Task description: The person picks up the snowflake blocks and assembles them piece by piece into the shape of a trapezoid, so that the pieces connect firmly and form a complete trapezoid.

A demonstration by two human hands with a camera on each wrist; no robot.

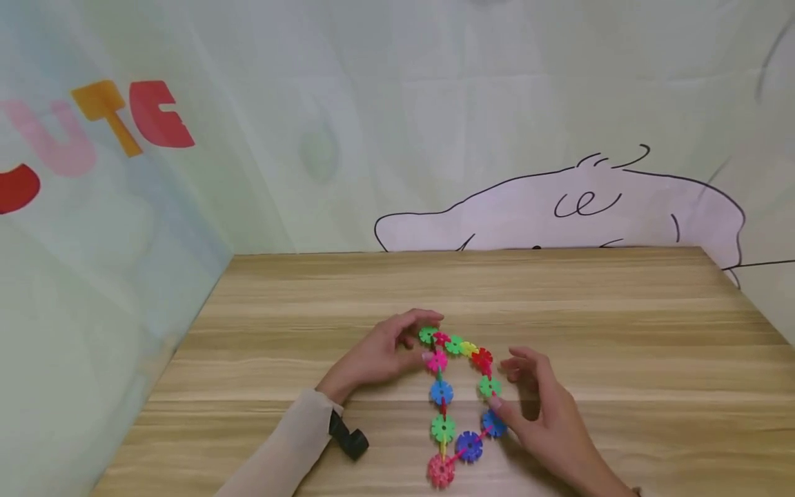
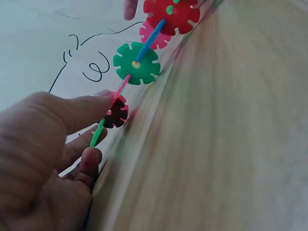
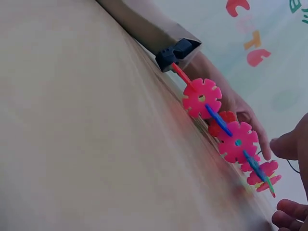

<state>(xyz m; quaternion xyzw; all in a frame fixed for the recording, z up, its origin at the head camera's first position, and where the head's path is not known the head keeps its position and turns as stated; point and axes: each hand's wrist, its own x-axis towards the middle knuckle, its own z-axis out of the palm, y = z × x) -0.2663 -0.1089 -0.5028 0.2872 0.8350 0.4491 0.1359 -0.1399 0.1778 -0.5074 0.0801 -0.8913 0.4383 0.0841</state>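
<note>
A loop of interlocked notched plastic discs (image 1: pixel 442 393) lies on the wooden table, in green, pink, red, yellow and blue, with alternate discs standing edge-on. My left hand (image 1: pixel 388 352) is at the loop's far left corner, its thumb on a pink disc (image 1: pixel 437 360) and its fingers curved round beside a green disc (image 1: pixel 428 335). The left wrist view shows that thumb over a pink disc (image 2: pixel 120 115), other fingers behind. On the right side, my right hand (image 1: pixel 549 414) has its thumb tip at a green disc (image 1: pixel 490 386) and a blue disc (image 1: pixel 494 423), its fingers spread outside the loop.
The wooden table (image 1: pixel 298 297) reaches back to a printed cloth backdrop (image 1: pixel 279 138) with a dog drawing and coloured letters. A black wrist camera (image 1: pixel 349 436) is strapped at the left sleeve (image 1: pixel 286 442).
</note>
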